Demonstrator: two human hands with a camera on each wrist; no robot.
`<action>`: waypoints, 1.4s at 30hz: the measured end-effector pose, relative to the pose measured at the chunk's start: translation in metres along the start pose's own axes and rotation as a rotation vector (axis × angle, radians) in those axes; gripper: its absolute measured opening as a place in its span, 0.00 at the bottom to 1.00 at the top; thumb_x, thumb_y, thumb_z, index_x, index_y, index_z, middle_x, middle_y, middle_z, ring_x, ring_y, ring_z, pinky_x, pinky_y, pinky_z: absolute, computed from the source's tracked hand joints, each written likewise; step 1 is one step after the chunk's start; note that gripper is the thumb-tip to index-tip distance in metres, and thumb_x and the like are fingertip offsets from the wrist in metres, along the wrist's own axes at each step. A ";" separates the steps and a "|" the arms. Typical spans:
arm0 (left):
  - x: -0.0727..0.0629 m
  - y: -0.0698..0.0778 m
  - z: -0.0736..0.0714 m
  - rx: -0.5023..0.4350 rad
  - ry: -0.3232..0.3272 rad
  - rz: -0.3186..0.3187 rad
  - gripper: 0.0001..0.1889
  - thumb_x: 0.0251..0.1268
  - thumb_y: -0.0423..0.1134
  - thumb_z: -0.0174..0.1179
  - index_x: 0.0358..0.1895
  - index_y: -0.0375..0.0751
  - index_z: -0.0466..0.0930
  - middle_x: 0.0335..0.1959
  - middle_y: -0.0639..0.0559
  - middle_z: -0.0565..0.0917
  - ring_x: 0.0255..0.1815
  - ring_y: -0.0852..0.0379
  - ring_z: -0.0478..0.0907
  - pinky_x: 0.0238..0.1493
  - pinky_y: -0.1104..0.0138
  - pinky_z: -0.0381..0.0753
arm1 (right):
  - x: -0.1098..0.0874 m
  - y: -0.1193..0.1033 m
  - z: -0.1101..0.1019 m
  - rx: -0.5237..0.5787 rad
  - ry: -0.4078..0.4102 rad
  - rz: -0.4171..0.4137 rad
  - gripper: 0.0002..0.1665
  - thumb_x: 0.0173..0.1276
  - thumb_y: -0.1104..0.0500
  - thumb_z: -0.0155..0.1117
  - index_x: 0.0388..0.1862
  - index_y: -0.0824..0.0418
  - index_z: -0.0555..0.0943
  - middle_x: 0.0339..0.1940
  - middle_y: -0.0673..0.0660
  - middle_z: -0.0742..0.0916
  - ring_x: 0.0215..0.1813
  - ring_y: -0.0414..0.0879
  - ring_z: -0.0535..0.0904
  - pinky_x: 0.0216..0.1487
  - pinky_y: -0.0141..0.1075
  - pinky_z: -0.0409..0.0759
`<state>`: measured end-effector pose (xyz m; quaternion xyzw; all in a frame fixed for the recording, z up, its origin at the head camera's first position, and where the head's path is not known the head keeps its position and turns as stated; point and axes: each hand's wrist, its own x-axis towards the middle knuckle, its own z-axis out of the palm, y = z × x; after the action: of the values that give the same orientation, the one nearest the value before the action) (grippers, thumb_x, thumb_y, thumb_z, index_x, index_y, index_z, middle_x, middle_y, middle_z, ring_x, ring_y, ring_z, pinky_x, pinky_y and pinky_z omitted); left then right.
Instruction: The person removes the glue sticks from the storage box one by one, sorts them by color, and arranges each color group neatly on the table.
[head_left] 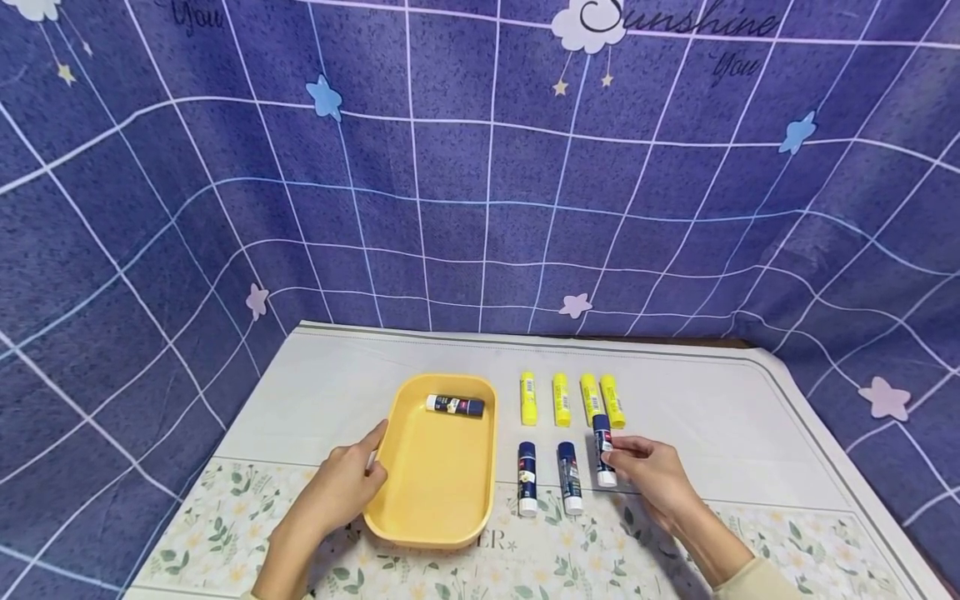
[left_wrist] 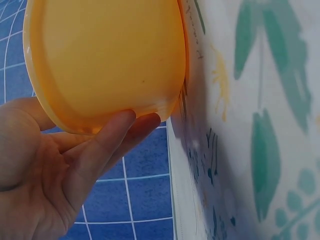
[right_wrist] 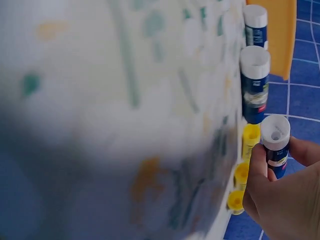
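My left hand [head_left: 341, 483] grips the left rim of a yellow tray [head_left: 431, 533], with fingertips against its wall in the left wrist view. Inside the tray, near its far end, lies a navy glue stick [head_left: 455, 406] with a white end. With thumb and fingers, my right hand [head_left: 656, 475] pinches another navy glue stick [head_left: 603, 450], its white end toward me. To the left of that hand, two more navy glue sticks, one nearer the tray [head_left: 527, 479] and one farther right [head_left: 569, 477], lie side by side on the table.
Behind the navy sticks, several yellow glue sticks [head_left: 562, 400] lie in a row, the two rightmost close together. A white table cover [head_left: 720, 417] with a floral front part spreads beneath everything. A blue-purple gridded curtain [head_left: 450, 167] hangs behind and at the sides.
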<state>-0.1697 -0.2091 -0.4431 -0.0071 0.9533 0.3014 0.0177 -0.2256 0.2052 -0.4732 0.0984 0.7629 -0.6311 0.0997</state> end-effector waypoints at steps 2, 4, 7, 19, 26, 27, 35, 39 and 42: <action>-0.001 0.000 0.000 0.000 0.002 0.002 0.35 0.69 0.32 0.54 0.81 0.38 0.60 0.13 0.55 0.69 0.11 0.62 0.61 0.14 0.70 0.66 | 0.001 0.004 0.000 -0.012 -0.004 0.013 0.29 0.67 0.64 0.67 0.65 0.76 0.75 0.50 0.63 0.85 0.45 0.44 0.83 0.42 0.29 0.84; -0.001 0.000 0.000 0.000 0.002 0.001 0.35 0.69 0.32 0.54 0.81 0.38 0.60 0.13 0.55 0.69 0.11 0.62 0.61 0.14 0.70 0.65 | 0.002 0.008 0.001 -0.030 -0.008 0.029 0.29 0.68 0.64 0.68 0.64 0.76 0.76 0.50 0.64 0.85 0.44 0.44 0.84 0.42 0.31 0.85; -0.001 -0.001 -0.001 0.002 -0.003 -0.006 0.35 0.69 0.32 0.53 0.81 0.38 0.60 0.13 0.55 0.69 0.11 0.62 0.61 0.14 0.70 0.66 | 0.004 0.012 0.002 -0.054 -0.009 0.046 0.28 0.67 0.63 0.68 0.63 0.76 0.77 0.49 0.65 0.85 0.42 0.44 0.85 0.41 0.33 0.86; 0.001 -0.003 0.002 -0.004 -0.005 -0.004 0.35 0.69 0.33 0.53 0.81 0.38 0.60 0.13 0.55 0.69 0.12 0.63 0.60 0.14 0.70 0.66 | 0.010 0.012 0.003 -0.150 -0.013 0.056 0.22 0.65 0.64 0.70 0.55 0.77 0.79 0.41 0.62 0.87 0.37 0.44 0.83 0.36 0.34 0.84; 0.002 -0.002 0.002 -0.004 -0.004 0.008 0.35 0.69 0.32 0.53 0.81 0.37 0.60 0.12 0.56 0.68 0.11 0.63 0.59 0.14 0.71 0.65 | 0.008 0.014 -0.001 -0.197 -0.076 0.040 0.19 0.65 0.67 0.68 0.52 0.77 0.79 0.38 0.63 0.87 0.34 0.46 0.85 0.34 0.39 0.86; 0.002 -0.002 0.002 -0.005 -0.001 0.014 0.35 0.69 0.32 0.53 0.80 0.36 0.60 0.12 0.56 0.68 0.11 0.63 0.59 0.14 0.71 0.65 | 0.008 0.014 -0.002 -0.200 -0.091 0.034 0.19 0.66 0.67 0.68 0.52 0.78 0.79 0.38 0.63 0.87 0.34 0.46 0.85 0.34 0.39 0.87; 0.001 -0.002 0.002 -0.019 -0.002 0.003 0.35 0.69 0.32 0.53 0.81 0.37 0.60 0.12 0.55 0.69 0.11 0.63 0.59 0.14 0.72 0.65 | 0.002 0.009 -0.011 -0.264 -0.211 -0.037 0.20 0.69 0.65 0.65 0.53 0.79 0.79 0.37 0.62 0.87 0.34 0.47 0.85 0.38 0.42 0.89; 0.001 -0.002 0.002 -0.011 0.006 0.004 0.35 0.69 0.32 0.53 0.80 0.37 0.60 0.13 0.54 0.70 0.11 0.63 0.61 0.14 0.71 0.66 | 0.001 0.001 -0.014 -0.386 -0.162 -0.061 0.22 0.70 0.57 0.68 0.52 0.75 0.82 0.38 0.60 0.89 0.33 0.46 0.85 0.38 0.43 0.89; 0.001 -0.001 0.001 -0.007 0.005 -0.003 0.35 0.69 0.32 0.53 0.81 0.37 0.60 0.14 0.54 0.71 0.11 0.62 0.62 0.15 0.71 0.67 | 0.003 -0.007 -0.019 -0.484 -0.083 -0.089 0.25 0.71 0.51 0.68 0.53 0.71 0.84 0.38 0.58 0.90 0.33 0.46 0.86 0.38 0.40 0.87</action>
<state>-0.1711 -0.2095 -0.4448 -0.0093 0.9523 0.3045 0.0158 -0.2310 0.2222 -0.4641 0.0117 0.8906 -0.4375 0.1237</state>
